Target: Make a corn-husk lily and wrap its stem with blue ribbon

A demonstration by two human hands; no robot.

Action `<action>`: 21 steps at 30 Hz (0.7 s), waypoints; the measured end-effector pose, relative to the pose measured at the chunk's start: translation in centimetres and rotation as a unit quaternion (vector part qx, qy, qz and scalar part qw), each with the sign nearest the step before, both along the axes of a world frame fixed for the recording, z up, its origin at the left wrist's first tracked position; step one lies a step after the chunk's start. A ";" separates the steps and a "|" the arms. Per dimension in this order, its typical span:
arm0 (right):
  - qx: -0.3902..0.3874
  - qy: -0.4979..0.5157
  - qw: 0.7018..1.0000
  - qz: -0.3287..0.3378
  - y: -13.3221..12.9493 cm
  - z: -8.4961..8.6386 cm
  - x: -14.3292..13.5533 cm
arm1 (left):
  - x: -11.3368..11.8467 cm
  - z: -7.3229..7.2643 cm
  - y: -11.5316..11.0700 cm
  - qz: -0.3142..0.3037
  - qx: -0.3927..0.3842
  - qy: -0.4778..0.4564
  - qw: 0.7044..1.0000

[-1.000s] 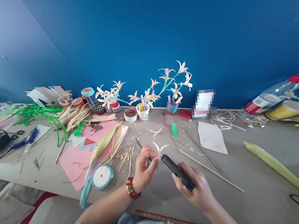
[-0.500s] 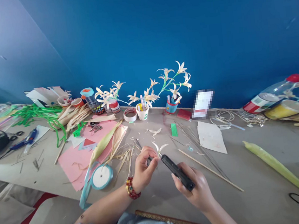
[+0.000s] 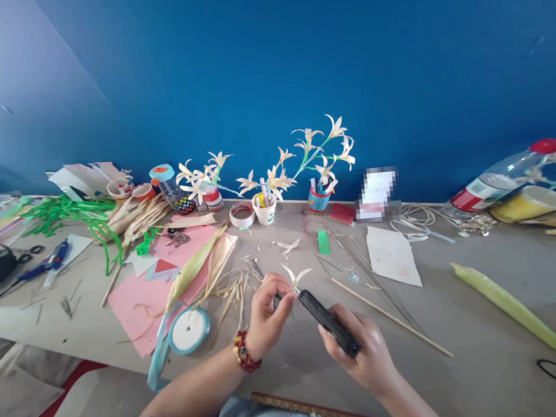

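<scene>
Between the thumb and fingertips of my left hand [image 3: 268,308] is pinched the base of a small pale husk flower [image 3: 296,276] with thin curved petals. My right hand [image 3: 360,345] is wrapped round a black glue gun [image 3: 328,320], whose metal tip points up and left and meets the flower's base, or nearly so. A dark tool lies partly hidden behind my left fingers; its kind I cannot make out. Just beyond the flower, a loose pale petal piece [image 3: 289,245] rests on the table.
Finished husk flowers [image 3: 280,179] on green stems stand along the wall near a white cup [image 3: 264,211]. To the left are a ribbon spool [image 3: 189,330], pink paper [image 3: 127,308] and a blue glue gun [image 3: 51,260]. On the right lie a wooden stick [image 3: 391,317] and a green husk [image 3: 508,307].
The glue gun's rear end has shifted very slightly left and down. Both hands otherwise keep their places at the flower.
</scene>
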State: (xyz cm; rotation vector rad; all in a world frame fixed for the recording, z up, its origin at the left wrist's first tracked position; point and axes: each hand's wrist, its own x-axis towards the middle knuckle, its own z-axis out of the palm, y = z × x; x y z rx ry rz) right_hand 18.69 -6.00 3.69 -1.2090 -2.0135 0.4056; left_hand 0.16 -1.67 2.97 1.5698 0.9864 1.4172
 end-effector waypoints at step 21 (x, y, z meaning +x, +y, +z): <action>0.016 -0.007 1.000 -0.005 0.0 -0.3 0.1 | 0.0 -0.2 0.0 -0.011 0.012 -0.002 1.000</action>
